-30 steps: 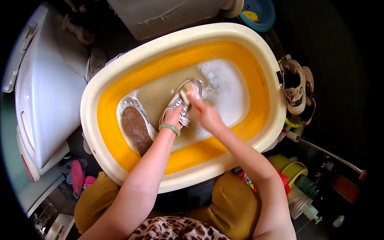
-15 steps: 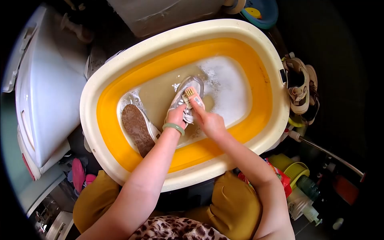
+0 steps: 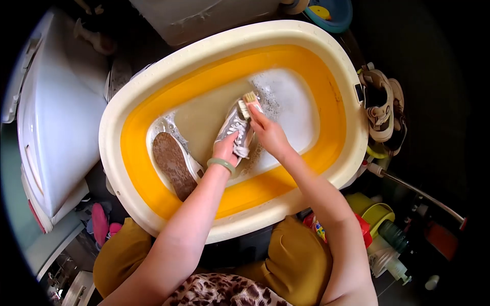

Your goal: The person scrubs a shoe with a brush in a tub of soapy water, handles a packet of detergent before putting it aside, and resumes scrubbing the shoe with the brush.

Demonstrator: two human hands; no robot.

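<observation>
A grey sneaker with white laces [image 3: 235,127] is in the murky water of an oval tub [image 3: 115,168], white-rimmed and yellow inside. My left hand [image 3: 225,149], with a green bangle at its wrist, grips the sneaker near its laces. In my right hand [image 3: 269,133] is a pink brush [image 3: 252,102], its pale bristles against the toe end of the shoe. A second shoe [image 3: 176,163] lies brown sole up at the tub's left side, partly in the water. White foam [image 3: 293,109] floats at the right.
A pair of shoes [image 3: 377,104] stands outside the tub's right edge. Beyond the lower right rim are a green container [image 3: 377,217] and bottles. A white fixture [image 3: 61,107] is at the left, a blue basin [image 3: 337,15] at the top.
The brush and my right hand have moved up to the shoe's toe, and the brush has tilted onto its side. My left hand still grips the sneaker, which has turned slightly.
</observation>
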